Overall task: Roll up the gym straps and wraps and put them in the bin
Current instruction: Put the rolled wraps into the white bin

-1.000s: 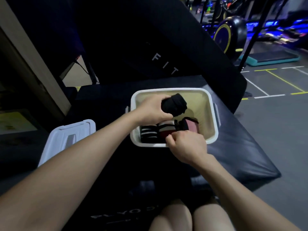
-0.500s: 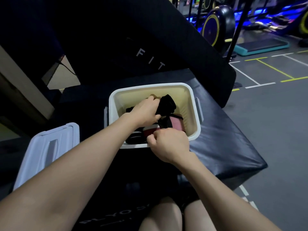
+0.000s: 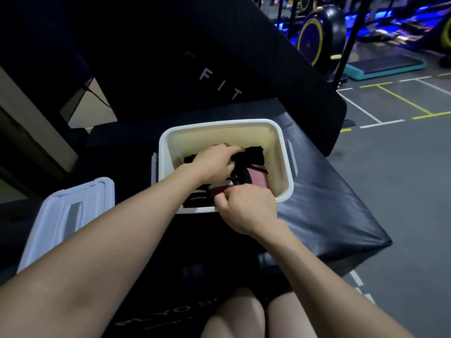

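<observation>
Black rolled wrap [image 3: 251, 156] is pressed into bin [image 3: 219, 126] at frame centre by curled left hand [image 3: 214, 164], rim steadied by fisted right hand [image 3: 246, 208], so rolls are packed tight.

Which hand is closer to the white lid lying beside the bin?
The left. The left hand is inside the bin, pressing on a black rolled wrap, on the side toward the white lid. The right hand sits at the bin's near rim, farther from the lid.

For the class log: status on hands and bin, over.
Left hand pressing black roll into bin. Right hand pinching at near rim. Lid off, nothing blocking.
</observation>
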